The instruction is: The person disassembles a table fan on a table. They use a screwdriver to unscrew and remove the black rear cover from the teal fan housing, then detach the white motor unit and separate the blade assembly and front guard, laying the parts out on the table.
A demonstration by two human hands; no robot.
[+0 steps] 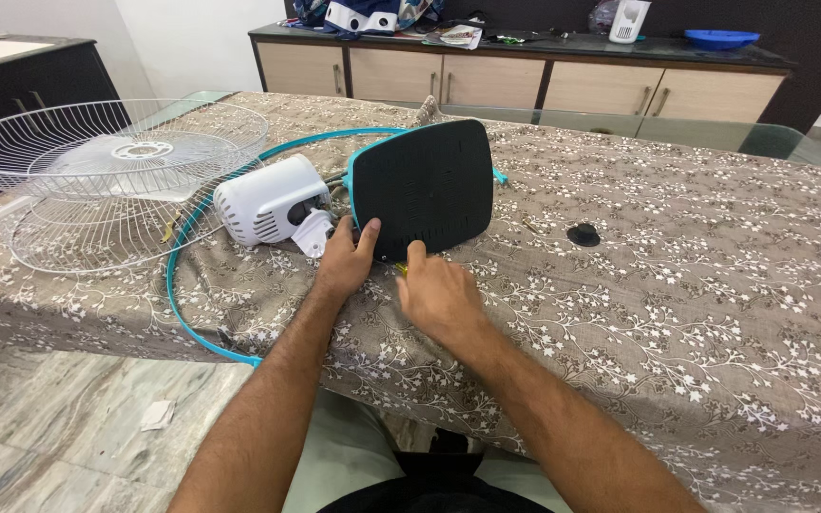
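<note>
Fan base (422, 186) stands tilted on edge on the surface (696, 285), dark underside facing the camera. Left hand (346, 258) fingers clamp its lower edge; right hand (437, 293) fingers touch it, together.

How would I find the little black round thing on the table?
Start at the long table with the flowery brown tablecloth. Look right of the big black fan base that both hands touch. The small black knob lies alone there on the cloth, the only small round dark thing.
</note>
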